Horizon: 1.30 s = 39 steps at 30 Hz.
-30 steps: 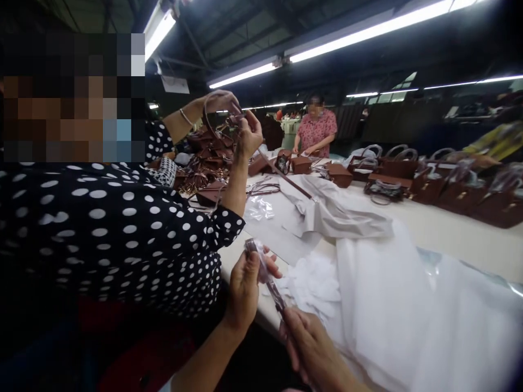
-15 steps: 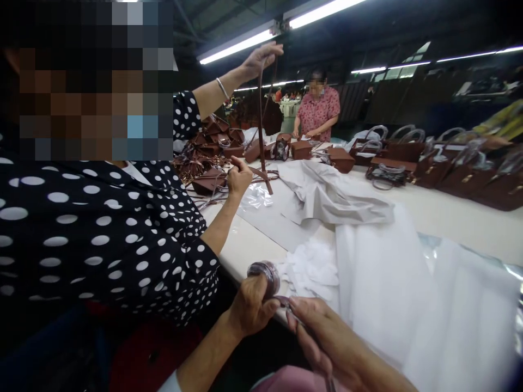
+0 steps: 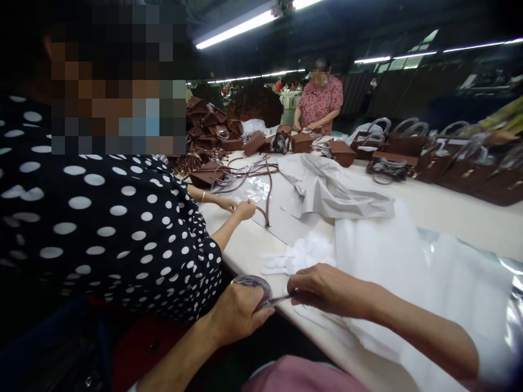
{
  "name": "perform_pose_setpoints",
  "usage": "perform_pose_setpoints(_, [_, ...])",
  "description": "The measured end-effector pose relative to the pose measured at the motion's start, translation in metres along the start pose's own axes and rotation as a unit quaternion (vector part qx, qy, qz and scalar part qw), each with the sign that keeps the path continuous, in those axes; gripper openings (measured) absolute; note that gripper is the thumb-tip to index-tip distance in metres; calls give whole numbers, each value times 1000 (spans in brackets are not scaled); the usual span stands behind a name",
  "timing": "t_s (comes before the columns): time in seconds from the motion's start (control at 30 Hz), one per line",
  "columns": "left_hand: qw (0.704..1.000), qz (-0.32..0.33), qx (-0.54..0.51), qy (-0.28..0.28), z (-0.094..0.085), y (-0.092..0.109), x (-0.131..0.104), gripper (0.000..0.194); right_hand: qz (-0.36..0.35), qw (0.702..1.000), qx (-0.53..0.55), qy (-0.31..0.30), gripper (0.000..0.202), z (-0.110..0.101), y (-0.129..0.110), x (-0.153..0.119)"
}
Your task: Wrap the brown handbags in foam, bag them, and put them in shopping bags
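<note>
My left hand (image 3: 239, 310) is wrapped round a coiled strap (image 3: 255, 284), dark brown and shiny as if covered in clear film. A short length of it runs tight from the coil to my right hand (image 3: 314, 288), whose fingers pinch it near the table's front edge. The far end is hidden behind those fingers. Just beyond my hands lies a loose pile of white pieces (image 3: 312, 251), thin and soft-looking. White sheeting (image 3: 371, 272) spreads under and beside my right forearm.
To my left a co-worker in a dotted top (image 3: 122, 228) handles a brown strap (image 3: 268, 201). A crumpled grey sheet (image 3: 339, 190) lies mid-table. Brown handbags (image 3: 441, 163) line the far right side, and more brown bags (image 3: 208, 122) are heaped at the left. Another person (image 3: 321, 100) stands behind the table.
My right hand has turned palm-down and risen onto the table side, still pinching the strap. The coil has shifted slightly left and down. The co-worker's raised hand has come down to the table.
</note>
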<state>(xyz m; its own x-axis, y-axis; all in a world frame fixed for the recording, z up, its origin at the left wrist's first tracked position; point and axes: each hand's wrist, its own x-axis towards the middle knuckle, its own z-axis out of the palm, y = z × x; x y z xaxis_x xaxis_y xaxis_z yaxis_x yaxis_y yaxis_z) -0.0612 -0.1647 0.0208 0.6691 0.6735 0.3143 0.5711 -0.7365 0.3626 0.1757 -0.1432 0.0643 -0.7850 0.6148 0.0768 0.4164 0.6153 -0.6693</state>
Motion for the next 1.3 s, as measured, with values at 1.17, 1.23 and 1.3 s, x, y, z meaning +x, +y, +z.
perform_pose_setpoints(1.17, [553, -223, -766, 242, 12, 26, 14, 60, 65, 864, 327, 378, 24, 105, -32, 51])
perform_pose_setpoints(1.23, [575, -225, -746, 251, 9, 28, 19, 61, 51, 867, 306, 390, 22, 103, -30, 53])
perform_pose_setpoints(1.3, [597, -230, -716, 281, 8, 31, 24, 61, 41, 869, 293, 398, 21, 102, -25, 55])
